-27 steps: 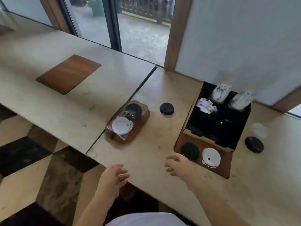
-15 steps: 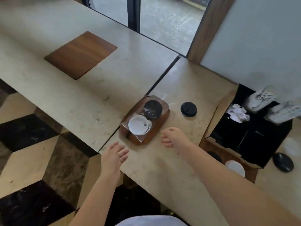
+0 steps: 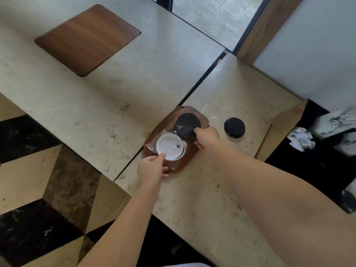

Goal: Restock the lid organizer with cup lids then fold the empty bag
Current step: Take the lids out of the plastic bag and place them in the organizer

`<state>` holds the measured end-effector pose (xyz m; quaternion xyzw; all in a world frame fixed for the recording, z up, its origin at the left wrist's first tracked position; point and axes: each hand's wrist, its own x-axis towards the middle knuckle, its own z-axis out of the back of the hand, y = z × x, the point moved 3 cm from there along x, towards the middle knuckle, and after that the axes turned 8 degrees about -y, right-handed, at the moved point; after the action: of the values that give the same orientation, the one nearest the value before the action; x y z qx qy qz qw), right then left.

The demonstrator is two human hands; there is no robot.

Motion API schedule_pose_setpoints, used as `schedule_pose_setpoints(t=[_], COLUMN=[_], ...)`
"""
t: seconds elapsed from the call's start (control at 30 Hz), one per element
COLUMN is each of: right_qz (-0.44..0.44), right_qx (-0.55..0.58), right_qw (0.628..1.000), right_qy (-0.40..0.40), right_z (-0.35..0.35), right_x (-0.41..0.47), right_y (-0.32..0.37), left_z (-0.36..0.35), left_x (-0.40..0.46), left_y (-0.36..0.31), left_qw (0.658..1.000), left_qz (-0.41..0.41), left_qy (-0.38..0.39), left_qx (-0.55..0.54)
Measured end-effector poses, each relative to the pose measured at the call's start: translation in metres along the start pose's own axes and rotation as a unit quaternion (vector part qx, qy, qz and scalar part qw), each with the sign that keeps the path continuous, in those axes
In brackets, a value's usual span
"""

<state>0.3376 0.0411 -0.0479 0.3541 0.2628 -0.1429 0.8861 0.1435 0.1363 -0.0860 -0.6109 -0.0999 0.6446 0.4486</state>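
A clear plastic bag (image 3: 152, 147) lies on a small wooden tray (image 3: 163, 122) at the seam between two counters. Inside it are a stack of white cup lids (image 3: 168, 146) and a stack of black cup lids (image 3: 186, 122). My left hand (image 3: 151, 168) pinches the bag's near end just below the white lids. My right hand (image 3: 207, 136) grips the bag's right side, thumb against the black stack. The black lid organizer (image 3: 308, 160) stands at the right edge, only partly in view.
A loose black lid (image 3: 234, 127) lies on the counter right of the tray. Crumpled paper (image 3: 300, 138) and wrapped items sit in the organizer. Another black lid (image 3: 349, 201) shows at the far right edge. A wooden inset (image 3: 86, 39) marks the left counter. The counter's front edge drops to tiled floor.
Both hands reached forward from the counter's front edge to the bag on the tray and closed on it. The view swung left, so the organizer slid to the right edge.
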Motion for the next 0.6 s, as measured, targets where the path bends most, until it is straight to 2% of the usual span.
schedule_pose_setpoints(t=[0.3,0.47,0.6], right_qz=[-0.004,-0.024,-0.065], right_qx=[0.022,0.057,0.106], right_qw=[0.999,0.997,0.988], right_qy=[-0.034,-0.038,-0.086], right_z=[0.015,0.05,0.092], right_x=[0.003,-0.007,-0.034], right_y=[-0.033,-0.064,-0.126], left_z=[-0.008,-0.015,-0.024], left_x=[-0.001,-0.03,-0.06], left_y=[0.004,0.004,0.014], left_qw=[0.997,0.993,0.977], left_qz=[-0.01,-0.067,-0.114], left_qy=[0.039,0.079,0.129], left_qx=[0.058,0.058,0.129])
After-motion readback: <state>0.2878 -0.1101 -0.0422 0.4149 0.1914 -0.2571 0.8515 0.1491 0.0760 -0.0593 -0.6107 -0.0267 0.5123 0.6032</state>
